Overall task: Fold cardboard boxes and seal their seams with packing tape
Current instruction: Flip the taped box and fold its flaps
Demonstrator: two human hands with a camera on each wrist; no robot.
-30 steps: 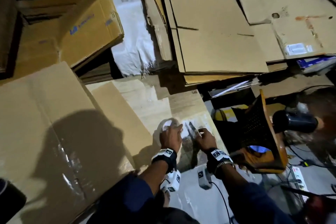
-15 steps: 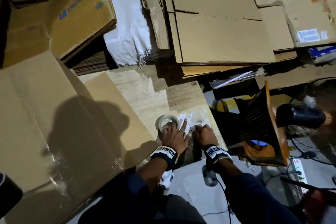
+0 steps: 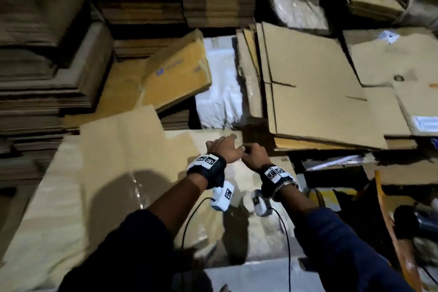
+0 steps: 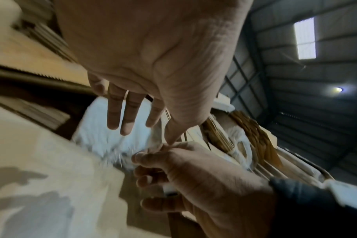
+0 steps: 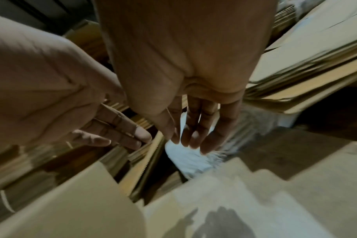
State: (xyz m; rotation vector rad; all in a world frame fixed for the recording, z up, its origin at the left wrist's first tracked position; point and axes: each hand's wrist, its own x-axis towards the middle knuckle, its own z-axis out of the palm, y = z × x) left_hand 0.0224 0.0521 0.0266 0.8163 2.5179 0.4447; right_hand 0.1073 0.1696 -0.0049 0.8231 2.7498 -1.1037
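Note:
A large flattened cardboard box (image 3: 118, 161) lies in front of me with a shiny taped seam. Both hands hover close together above its far right corner. My left hand (image 3: 222, 147) has straight, spread fingers (image 4: 130, 119), and its thumb tip touches my right hand. My right hand (image 3: 253, 156) has loosely curled fingers (image 4: 145, 178). Its thumb and forefinger pinch what looks like a thin pale tape strip (image 4: 156, 140). In the right wrist view my right hand (image 5: 190, 136) points at the white sack, with my left hand (image 5: 116, 133) beside it. No tape roll is visible.
Tall stacks of flat cardboard (image 3: 35, 78) fill the left and back. A yellow-brown box (image 3: 180, 73) leans beside a white sack (image 3: 220, 92). Flat sheets (image 3: 320, 92) are piled at the right. An orange crate (image 3: 388, 216) and a dark device (image 3: 417, 220) sit at lower right.
Both hands left the tape roll and the table surface and rose forward together over the cardboard. The head view tilted up, and the roll is out of sight.

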